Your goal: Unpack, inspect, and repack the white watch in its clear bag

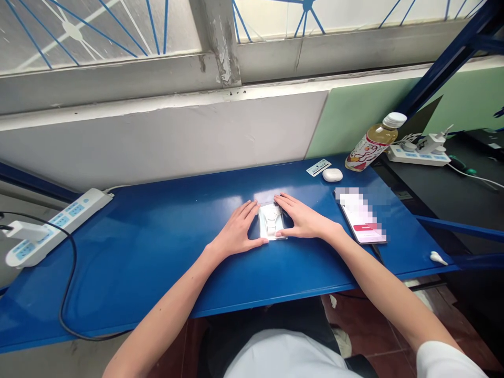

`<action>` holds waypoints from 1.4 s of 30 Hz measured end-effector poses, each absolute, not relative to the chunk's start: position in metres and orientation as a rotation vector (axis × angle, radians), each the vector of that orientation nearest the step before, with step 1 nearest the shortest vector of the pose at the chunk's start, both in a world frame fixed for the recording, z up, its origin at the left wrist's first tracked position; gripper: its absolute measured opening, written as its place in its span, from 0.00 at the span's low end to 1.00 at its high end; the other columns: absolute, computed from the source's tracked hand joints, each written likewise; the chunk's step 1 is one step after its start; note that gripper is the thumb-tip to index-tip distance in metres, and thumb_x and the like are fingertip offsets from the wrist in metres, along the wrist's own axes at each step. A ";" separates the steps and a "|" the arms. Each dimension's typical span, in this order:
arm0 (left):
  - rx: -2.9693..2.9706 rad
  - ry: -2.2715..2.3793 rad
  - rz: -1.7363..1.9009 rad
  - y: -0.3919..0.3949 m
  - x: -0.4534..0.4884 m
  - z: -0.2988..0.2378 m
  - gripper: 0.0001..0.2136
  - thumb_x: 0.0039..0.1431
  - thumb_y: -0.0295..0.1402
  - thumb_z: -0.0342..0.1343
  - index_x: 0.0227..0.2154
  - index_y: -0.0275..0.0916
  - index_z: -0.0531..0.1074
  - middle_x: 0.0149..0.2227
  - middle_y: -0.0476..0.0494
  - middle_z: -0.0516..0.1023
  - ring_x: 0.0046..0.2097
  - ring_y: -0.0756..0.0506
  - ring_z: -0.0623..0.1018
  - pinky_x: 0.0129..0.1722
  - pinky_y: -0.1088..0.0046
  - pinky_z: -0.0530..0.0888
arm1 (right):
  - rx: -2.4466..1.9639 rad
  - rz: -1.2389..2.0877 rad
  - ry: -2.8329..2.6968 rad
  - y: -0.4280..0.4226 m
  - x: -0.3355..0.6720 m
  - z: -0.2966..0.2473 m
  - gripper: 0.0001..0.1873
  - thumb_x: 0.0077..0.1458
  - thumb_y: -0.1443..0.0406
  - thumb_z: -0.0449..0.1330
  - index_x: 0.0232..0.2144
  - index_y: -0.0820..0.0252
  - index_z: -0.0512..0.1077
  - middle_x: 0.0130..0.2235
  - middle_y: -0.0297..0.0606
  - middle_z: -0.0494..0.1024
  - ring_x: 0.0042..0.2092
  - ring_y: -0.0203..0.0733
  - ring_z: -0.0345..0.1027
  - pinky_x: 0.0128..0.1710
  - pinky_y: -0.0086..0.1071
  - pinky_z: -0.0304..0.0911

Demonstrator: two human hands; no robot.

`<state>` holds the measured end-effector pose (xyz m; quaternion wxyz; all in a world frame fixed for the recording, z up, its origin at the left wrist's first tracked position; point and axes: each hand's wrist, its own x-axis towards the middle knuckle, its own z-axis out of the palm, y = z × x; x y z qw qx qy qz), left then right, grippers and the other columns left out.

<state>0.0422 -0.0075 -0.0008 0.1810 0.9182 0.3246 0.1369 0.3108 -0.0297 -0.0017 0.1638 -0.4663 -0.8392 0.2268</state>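
Observation:
A small, squarish white packet (271,220) with a shiny, see-through-looking edge lies flat on the blue table, between my two hands. Its contents are too small to make out. My left hand (237,228) rests along the packet's left side, fingers stretched towards the far left corner and thumb at the near left corner. On the opposite side is my right hand (301,216), with its fingertips by the far right corner and its thumb over the near right edge. Both hands have thumb and fingers spread apart, touching the packet's edges rather than wrapping round it.
On the blue table (157,273) lie a phone (360,215), a white earbud case (333,175), a card (318,167) and an earbud (438,258). A drink bottle (372,144) stands far right. Power strips (74,212) sit at both sides; a black cable (71,283) crosses the left.

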 end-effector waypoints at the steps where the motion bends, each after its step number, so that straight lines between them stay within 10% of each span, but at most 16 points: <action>1: 2.590 0.926 0.384 -0.008 0.042 0.000 0.45 0.57 0.55 0.59 0.69 0.39 0.48 0.70 0.31 0.54 0.70 0.32 0.53 0.67 0.49 0.57 | -1.336 0.635 -2.395 -0.029 0.312 -0.001 0.56 0.51 0.43 0.64 0.70 0.62 0.47 0.70 0.54 0.51 0.71 0.62 0.40 0.67 0.57 0.49; 42: 2.578 0.966 0.435 -0.008 0.043 -0.003 0.43 0.55 0.52 0.62 0.68 0.41 0.51 0.67 0.32 0.60 0.68 0.30 0.58 0.65 0.47 0.61 | -1.363 0.587 -2.452 -0.027 0.319 -0.003 0.57 0.47 0.44 0.66 0.69 0.66 0.50 0.70 0.58 0.51 0.71 0.64 0.42 0.67 0.56 0.47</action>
